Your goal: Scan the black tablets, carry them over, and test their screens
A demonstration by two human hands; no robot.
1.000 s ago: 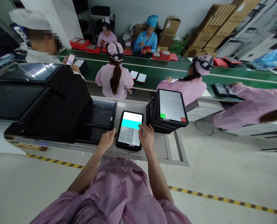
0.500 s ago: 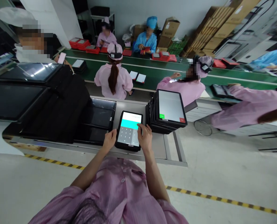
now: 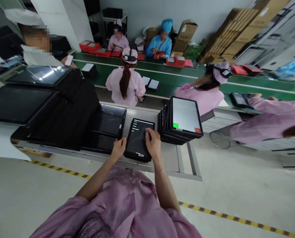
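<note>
A black tablet (image 3: 138, 138) lies on the grey workbench (image 3: 168, 155) in front of me, its screen now dark with a short list of white text lines. My left hand (image 3: 119, 148) grips the tablet's left edge, fingers curled round it. My right hand (image 3: 152, 142) rests on the screen's right side, fingers bent, fingertips touching the glass. A stack of tablets (image 3: 179, 120) stands just right of it, the top one showing a white screen with a green and a red button.
Dark tablets (image 3: 107, 124) and large black monitors (image 3: 20, 102) fill the bench to my left. Beyond runs a green conveyor (image 3: 167, 77) with several seated workers in pink and blue. Cardboard boxes (image 3: 226, 33) are piled at the back right. Yellow-black floor tape (image 3: 226, 216) crosses the floor.
The tablet's screen has switched from a cyan bar and number keypad to a dark menu with white text. My left hand has closed in on its left edge; my right hand has moved onto the screen.
</note>
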